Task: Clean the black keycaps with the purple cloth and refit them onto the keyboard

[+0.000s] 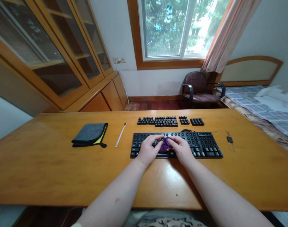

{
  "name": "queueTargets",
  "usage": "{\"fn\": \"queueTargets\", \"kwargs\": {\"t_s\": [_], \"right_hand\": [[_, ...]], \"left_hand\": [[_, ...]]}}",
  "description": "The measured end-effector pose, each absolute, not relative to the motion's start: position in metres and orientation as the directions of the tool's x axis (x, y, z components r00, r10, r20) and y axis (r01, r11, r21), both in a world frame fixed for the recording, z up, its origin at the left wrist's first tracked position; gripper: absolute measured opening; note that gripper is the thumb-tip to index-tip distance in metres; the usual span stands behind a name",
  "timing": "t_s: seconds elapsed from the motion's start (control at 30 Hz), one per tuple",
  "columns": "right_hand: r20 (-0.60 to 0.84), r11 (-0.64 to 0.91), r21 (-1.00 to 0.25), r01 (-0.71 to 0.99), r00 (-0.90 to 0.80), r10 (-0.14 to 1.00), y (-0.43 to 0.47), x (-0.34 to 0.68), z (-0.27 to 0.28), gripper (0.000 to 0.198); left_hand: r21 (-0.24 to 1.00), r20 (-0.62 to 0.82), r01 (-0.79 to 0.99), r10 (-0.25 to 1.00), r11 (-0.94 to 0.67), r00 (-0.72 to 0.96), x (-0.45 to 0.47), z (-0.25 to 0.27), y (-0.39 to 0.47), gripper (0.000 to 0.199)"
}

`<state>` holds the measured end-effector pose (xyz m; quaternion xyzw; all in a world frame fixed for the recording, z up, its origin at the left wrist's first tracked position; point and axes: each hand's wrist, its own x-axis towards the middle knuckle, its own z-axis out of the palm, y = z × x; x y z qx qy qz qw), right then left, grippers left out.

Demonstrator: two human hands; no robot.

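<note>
A black keyboard (198, 144) lies on the desk, most of its keycaps off and some still on at the lower right and left edge. Over its middle, my left hand (149, 147) is closed, thumb and index finger around a small dark piece that looks like a keycap (162, 139). My right hand (182, 148) pinches a soft purple wad (165, 148) against that piece; whether it is cloth or putty I cannot tell. Behind the keyboard, loose black keycaps (166, 121) stand in rows and groups, with more keycaps (197, 121) at the right.
Left of the keyboard are a white brush (120, 135) and a folded grey cloth (88, 134) with yellow lining. A wire keycap puller (230, 139) lies to the right. The wooden desk (51, 170) ends close to my body. Beyond it stand a chair (198, 86) and a bed.
</note>
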<state>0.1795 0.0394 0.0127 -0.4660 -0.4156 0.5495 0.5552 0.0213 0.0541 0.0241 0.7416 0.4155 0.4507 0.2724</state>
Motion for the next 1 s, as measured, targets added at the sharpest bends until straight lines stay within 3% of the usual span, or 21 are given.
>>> {"fn": "queueTargets", "kwargs": {"t_s": [0.17, 0.37, 0.57, 0.77, 1.0], "right_hand": [[-0.020, -0.019, -0.987, -0.162, 0.007, 1.000, 0.037, 0.179, 0.017, 0.026], [0.002, 0.002, -0.994, -0.108, -0.001, 1.000, 0.035, 0.178, 0.021, 0.023], [-0.018, 0.001, -0.987, -0.158, 0.118, 0.993, 0.040, 0.181, 0.013, 0.028], [-0.003, 0.033, -0.989, -0.143, 0.245, 0.969, 0.044, 0.190, 0.015, 0.033], [0.025, 0.088, -0.984, -0.155, 0.369, 0.929, 0.048, 0.198, 0.014, 0.034]], "left_hand": [[0.764, 0.473, 0.330, 0.829, -0.555, 0.300, 0.023, 0.025, 0.055, 0.017], [0.844, 0.430, 0.247, 0.876, -0.476, 0.217, 0.024, 0.018, 0.059, 0.007], [0.925, 0.291, 0.195, 0.938, -0.326, 0.187, 0.018, 0.015, 0.068, 0.026], [0.763, 0.312, 0.462, 0.884, -0.452, 0.349, -0.002, 0.032, 0.072, 0.037], [0.617, 0.247, 0.579, 0.829, -0.533, 0.501, -0.014, 0.039, 0.075, 0.040]]}}
